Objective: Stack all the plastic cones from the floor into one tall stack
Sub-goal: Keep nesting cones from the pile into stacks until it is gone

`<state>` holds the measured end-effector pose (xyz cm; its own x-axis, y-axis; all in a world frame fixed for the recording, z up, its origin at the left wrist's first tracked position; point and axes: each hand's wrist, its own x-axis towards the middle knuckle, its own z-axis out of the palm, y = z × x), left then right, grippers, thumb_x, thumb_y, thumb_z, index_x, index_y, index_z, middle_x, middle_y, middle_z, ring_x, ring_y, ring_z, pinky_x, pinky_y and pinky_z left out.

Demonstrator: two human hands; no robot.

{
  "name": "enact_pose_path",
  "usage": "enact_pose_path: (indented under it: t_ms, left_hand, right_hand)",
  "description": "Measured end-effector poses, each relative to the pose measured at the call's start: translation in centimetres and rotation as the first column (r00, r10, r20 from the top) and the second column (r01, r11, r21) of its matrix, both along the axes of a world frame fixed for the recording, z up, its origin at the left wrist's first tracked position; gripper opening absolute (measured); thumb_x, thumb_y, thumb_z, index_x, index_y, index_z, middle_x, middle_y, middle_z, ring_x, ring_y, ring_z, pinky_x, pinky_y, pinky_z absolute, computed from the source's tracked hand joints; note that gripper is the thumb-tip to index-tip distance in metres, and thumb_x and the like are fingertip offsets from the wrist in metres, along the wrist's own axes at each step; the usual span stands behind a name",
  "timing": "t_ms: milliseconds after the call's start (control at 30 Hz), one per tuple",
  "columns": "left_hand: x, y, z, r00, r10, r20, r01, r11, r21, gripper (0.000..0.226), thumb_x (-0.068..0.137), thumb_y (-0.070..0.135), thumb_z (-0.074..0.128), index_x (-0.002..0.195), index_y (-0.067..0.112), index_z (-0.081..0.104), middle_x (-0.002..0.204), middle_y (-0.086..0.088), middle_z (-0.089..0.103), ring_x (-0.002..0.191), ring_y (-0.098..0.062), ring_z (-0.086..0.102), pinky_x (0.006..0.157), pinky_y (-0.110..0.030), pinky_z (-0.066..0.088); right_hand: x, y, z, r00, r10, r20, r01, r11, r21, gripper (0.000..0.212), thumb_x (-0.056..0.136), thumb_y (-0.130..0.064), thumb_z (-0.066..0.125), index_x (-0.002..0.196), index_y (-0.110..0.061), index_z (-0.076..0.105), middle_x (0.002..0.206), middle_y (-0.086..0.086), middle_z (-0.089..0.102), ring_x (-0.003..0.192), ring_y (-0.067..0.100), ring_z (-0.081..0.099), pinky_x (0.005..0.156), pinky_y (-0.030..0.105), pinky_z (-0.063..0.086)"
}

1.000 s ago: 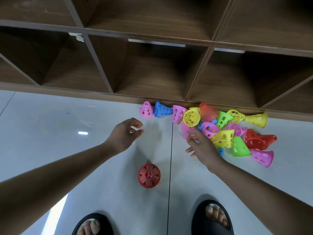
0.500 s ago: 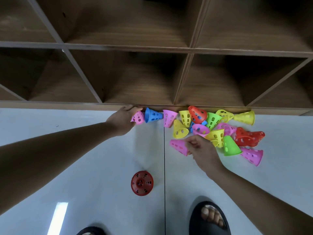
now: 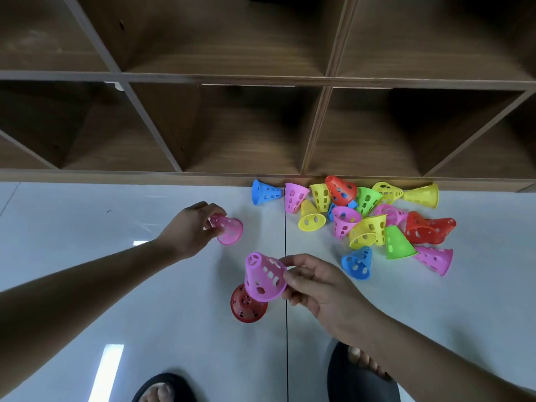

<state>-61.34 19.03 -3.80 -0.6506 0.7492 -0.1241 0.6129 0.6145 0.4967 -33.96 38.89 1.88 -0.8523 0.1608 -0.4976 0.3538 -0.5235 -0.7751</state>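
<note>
Cones (image 3: 367, 231) lie heaped on the floor (image 3: 72, 221) at centre right, against the shelf (image 3: 232, 126). The left hand (image 3: 193, 227) curls its grip round a pink cone (image 3: 229, 232) left of centre; the right hand (image 3: 316, 282) pinches a purple cone (image 3: 264, 276) just above a red cone (image 3: 246, 309).

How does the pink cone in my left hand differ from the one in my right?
The left-hand cone is tipped sideways, gripped at its narrow tip by the left hand; the right-hand cone points tip-up, pinched at its side by the right hand. The right-hand cone overlaps the red cone in view; the left-hand cone does not. Both are pink with holes.
</note>
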Motion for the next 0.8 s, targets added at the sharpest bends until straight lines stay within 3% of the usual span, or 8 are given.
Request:
enact_pose_path:
  t_ms: [100, 200, 400, 633, 800]
  left_hand:
    - [1.6, -1.2, 3.7, 0.995, -0.032, 0.097, 0.024, 0.996, 0.080, 0.036, 0.089, 0.026, 0.086, 0.121, 0.030, 0.071, 0.110, 0.012, 0.071, 0.092, -0.003, 0.068, 0.075, -0.015, 0.056]
    - [3.1, -2.3, 7.7, 0.980, -0.058, 0.188, 0.030, 0.989, 0.146, 0.037, 0.090, 0.030, 0.084, 0.125, 0.033, 0.071, 0.114, 0.019, 0.071, 0.102, -0.007, 0.069, 0.073, -0.021, 0.059]
    - [5.6, -3.3, 12.5, 0.971, -0.190, 0.146, 0.162, 0.970, 0.183, 0.045, 0.087, 0.032, 0.086, 0.128, 0.039, 0.068, 0.116, 0.020, 0.069, 0.105, -0.013, 0.066, 0.072, -0.019, 0.055]
    - [9.4, -3.9, 12.3, 0.931, -0.330, 0.159, 0.308, 0.940, 0.149, 0.047, 0.082, 0.030, 0.090, 0.124, 0.040, 0.070, 0.115, 0.019, 0.064, 0.105, -0.008, 0.064, 0.080, -0.008, 0.047]
    - [11.4, -4.1, 9.2, 0.927, -0.348, 0.141, 0.338, 0.937, 0.088, 0.046, 0.083, 0.033, 0.084, 0.125, 0.042, 0.066, 0.113, 0.022, 0.055, 0.100, -0.004, 0.060, 0.080, -0.015, 0.051]
  right_hand:
    - [-0.1, -1.1, -0.3, 0.995, 0.099, 0.006, -0.100, 0.992, 0.081, 0.021, 0.100, -0.002, 0.065, 0.121, -0.002, 0.069, 0.090, 0.018, 0.070, 0.079, 0.023, 0.069, 0.072, 0.030, 0.053]
    - [0.0, -1.9, -1.5, 0.986, 0.152, 0.071, -0.163, 0.968, 0.193, 0.016, 0.100, -0.004, 0.069, 0.115, -0.006, 0.069, 0.092, 0.016, 0.075, 0.080, 0.025, 0.071, 0.073, 0.032, 0.056]
    - [0.1, -3.1, -3.3, 0.977, 0.118, 0.178, -0.171, 0.931, 0.322, 0.010, 0.098, 0.000, 0.066, 0.107, -0.003, 0.069, 0.093, 0.016, 0.077, 0.075, 0.024, 0.075, 0.070, 0.034, 0.061]
    - [1.2, -3.4, -3.9, 0.972, 0.087, 0.216, -0.158, 0.928, 0.337, 0.013, 0.094, -0.012, 0.077, 0.103, -0.006, 0.071, 0.093, 0.011, 0.076, 0.073, 0.022, 0.073, 0.068, 0.034, 0.060]
    - [2.6, -3.2, -4.3, 0.965, 0.079, 0.251, -0.165, 0.924, 0.344, 0.010, 0.093, -0.007, 0.074, 0.102, -0.008, 0.073, 0.089, 0.005, 0.073, 0.073, 0.022, 0.073, 0.068, 0.034, 0.060]
